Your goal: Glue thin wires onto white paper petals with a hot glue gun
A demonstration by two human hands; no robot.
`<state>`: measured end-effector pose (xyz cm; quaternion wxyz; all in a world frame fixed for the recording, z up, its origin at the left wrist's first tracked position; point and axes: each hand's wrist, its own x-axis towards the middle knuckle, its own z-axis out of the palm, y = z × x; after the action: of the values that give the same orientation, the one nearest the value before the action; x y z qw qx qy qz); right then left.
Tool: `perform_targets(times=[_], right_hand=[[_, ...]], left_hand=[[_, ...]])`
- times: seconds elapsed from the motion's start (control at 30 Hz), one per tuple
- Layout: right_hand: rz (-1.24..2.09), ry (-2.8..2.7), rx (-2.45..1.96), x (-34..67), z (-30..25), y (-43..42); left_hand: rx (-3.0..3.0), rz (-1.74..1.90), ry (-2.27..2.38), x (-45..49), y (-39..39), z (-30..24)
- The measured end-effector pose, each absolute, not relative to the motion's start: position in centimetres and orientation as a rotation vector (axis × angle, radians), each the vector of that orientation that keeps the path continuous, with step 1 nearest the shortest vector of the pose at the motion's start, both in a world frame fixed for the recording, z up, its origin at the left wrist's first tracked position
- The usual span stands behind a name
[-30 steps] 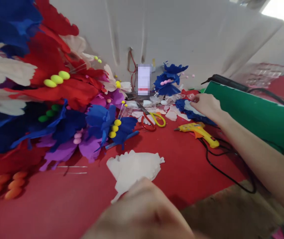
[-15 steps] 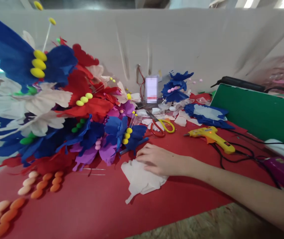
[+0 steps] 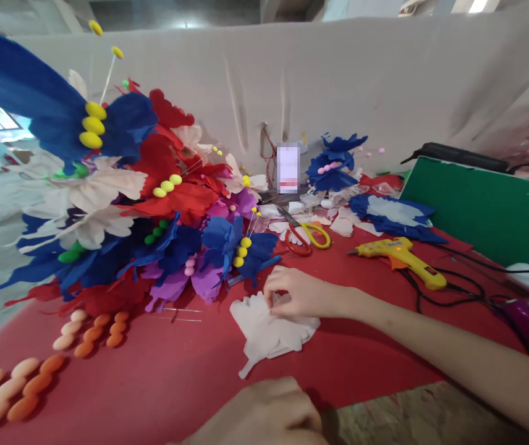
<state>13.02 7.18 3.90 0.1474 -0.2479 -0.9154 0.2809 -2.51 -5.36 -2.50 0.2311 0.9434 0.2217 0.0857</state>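
Note:
A stack of white fabric butterfly wings (image 3: 264, 330) lies flat on the red tabletop in front of me. Over its upper edge is my right hand (image 3: 299, 293), thumb and fingertips pinched together on the fabric. My left hand (image 3: 264, 414) shows at the bottom edge, its back toward me and its fingers curled; what they hold, if anything, is hidden. Beyond the right hand lie scissors (image 3: 308, 238) with one red and one yellow handle. A yellow glue gun (image 3: 401, 256) rests to the right. Thin wire pieces (image 3: 181, 315) lie left of the wings.
Finished fabric butterflies (image 3: 167, 198) in blue, red, white and purple pile up at left. Peach and orange bead strips (image 3: 37, 383) lie near left. A phone (image 3: 288, 168) stands at the back. A green board (image 3: 482, 216) and black cord (image 3: 466, 284) occupy the right.
My left hand has come into view at the bottom. My right hand's fingers have lifted and drawn together over the white wings. The view has shifted slightly left.

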Motion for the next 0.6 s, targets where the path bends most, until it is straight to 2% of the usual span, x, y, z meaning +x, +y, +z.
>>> perform_targets(times=[0.17,0.43,0.6], right_hand=[[0.951,-2.401,-0.808,15.3,5.6,7.9],[0.904,-2.105,-1.059,18.9,7.5,9.6],[0.736,-2.236,-1.188,17.5,6.3,11.1]], left_hand=[[2.784,0.286,0.962,-1.4,-5.5,4.1],[2.842,0.104,1.234,-1.5,-4.4,2.9],[2.792,0.115,1.316,-1.3,-3.8,2.6]])
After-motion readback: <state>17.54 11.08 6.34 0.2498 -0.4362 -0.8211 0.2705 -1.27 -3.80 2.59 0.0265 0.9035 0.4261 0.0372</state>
